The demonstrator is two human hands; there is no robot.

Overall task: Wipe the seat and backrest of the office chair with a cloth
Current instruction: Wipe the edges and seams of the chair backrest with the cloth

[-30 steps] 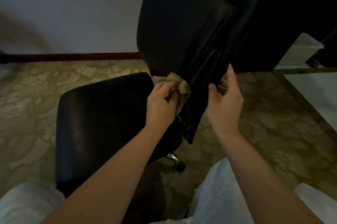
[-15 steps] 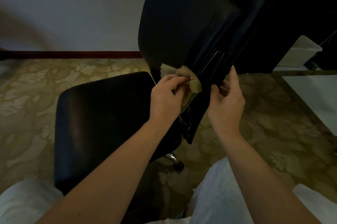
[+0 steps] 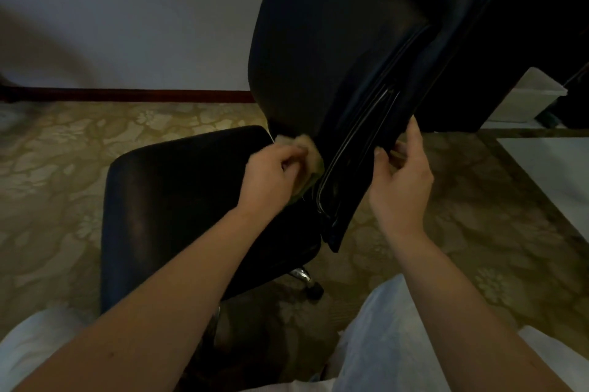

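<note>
At the backrest (image 3: pixel 334 41) edge, left hand (image 3: pixel 271 175) grips cloth (image 3: pixel 314 155), right hand (image 3: pixel 401 181) pinches the rim; open carpet (image 3: pixel 57 168) around.

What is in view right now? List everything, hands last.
backrest: one, black, upright at top centre
seat: one, black, left of the backrest
cloth: one, tan, bunched at the backrest's lower left edge
caster: one, black on a chrome leg, under the seat
carpet: one, olive floral, the floor
bin: one, white, far right
left hand: one, grips the cloth
right hand: one, pinches the backrest's right edge
</note>
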